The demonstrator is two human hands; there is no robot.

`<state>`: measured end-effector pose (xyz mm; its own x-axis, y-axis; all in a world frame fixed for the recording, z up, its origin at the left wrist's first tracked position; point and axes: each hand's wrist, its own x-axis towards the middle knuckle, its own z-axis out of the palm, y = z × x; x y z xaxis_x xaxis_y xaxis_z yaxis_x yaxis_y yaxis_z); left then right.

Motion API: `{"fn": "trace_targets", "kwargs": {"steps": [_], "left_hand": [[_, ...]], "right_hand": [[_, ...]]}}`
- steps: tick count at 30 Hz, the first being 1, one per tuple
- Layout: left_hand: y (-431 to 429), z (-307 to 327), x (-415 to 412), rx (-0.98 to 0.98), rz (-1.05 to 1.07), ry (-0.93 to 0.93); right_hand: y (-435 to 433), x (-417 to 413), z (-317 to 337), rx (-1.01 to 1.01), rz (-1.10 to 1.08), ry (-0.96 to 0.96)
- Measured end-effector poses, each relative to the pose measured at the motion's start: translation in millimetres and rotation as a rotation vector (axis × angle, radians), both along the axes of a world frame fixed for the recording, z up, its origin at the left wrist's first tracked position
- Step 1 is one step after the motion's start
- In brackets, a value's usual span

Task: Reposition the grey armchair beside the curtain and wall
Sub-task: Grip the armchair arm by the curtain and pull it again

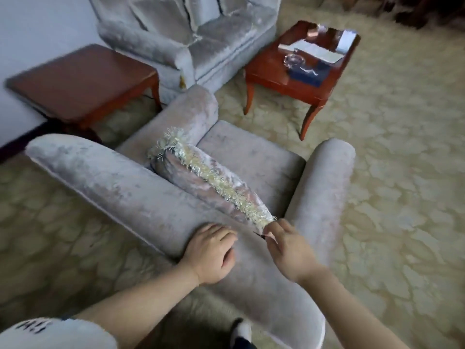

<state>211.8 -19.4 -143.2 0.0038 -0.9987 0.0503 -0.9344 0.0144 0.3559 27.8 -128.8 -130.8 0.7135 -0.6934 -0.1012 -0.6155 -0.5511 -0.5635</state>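
The grey velvet armchair (251,157) fills the middle of the head view, seen from behind and above its backrest. A fringed grey cushion (208,182) leans against the inside of the backrest. My left hand (211,255) rests curled on top of the backrest (130,187), fingers bent over its upper edge. My right hand (286,250) is beside it on the backrest, its fingertips touching the near corner of the cushion's fringe. No curtain is in view. A pale wall (30,41) shows at the far left.
A dark wooden side table (80,79) stands left of the armchair by the wall. A grey sofa (191,39) is behind. A red-brown coffee table (299,69) with an ashtray and papers stands to the right. Patterned carpet (402,172) lies open on the right.
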Motion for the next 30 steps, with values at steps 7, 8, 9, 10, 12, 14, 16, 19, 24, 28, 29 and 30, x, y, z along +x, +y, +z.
{"fn": "trace_targets", "kwargs": {"steps": [7,8,9,10,12,14,16,19,24,28,29,30], "left_hand": [[-3,-2,-4,-0.044,0.055,-0.137],[-3,1,-7,-0.015,0.096,-0.169],[-4,2,-9,0.014,0.15,-0.204],[-4,4,-11,0.049,0.212,-0.229],[0,5,-18,0.102,0.352,-0.252],[5,3,-31,0.116,0.549,-0.257],[8,4,-53,0.134,0.846,-0.247],[-2,2,-103,0.301,1.426,0.019],[-36,-8,-215,0.061,1.986,0.637],[-48,-8,-242,0.09,2.174,0.558],[-48,-8,-240,0.094,2.178,0.539],[-49,-8,-238,0.099,2.176,0.531]], "right_hand": [[2,-10,-44,0.127,0.158,-0.021],[0,-11,-44,0.123,0.201,-0.02],[-3,-11,-43,0.125,0.246,-0.005],[-7,-12,-42,0.125,0.297,0.02],[-15,-16,-42,0.125,0.421,0.08],[-28,-24,-41,0.105,0.558,0.112],[-45,-36,-38,0.089,0.682,0.147],[-80,-53,-28,-0.029,0.94,0.179],[-120,-40,2,-0.193,1.096,0.199],[-116,9,22,-0.29,1.223,0.145],[-110,23,26,-0.312,1.246,0.132],[-102,36,29,-0.344,1.271,0.114]]}}
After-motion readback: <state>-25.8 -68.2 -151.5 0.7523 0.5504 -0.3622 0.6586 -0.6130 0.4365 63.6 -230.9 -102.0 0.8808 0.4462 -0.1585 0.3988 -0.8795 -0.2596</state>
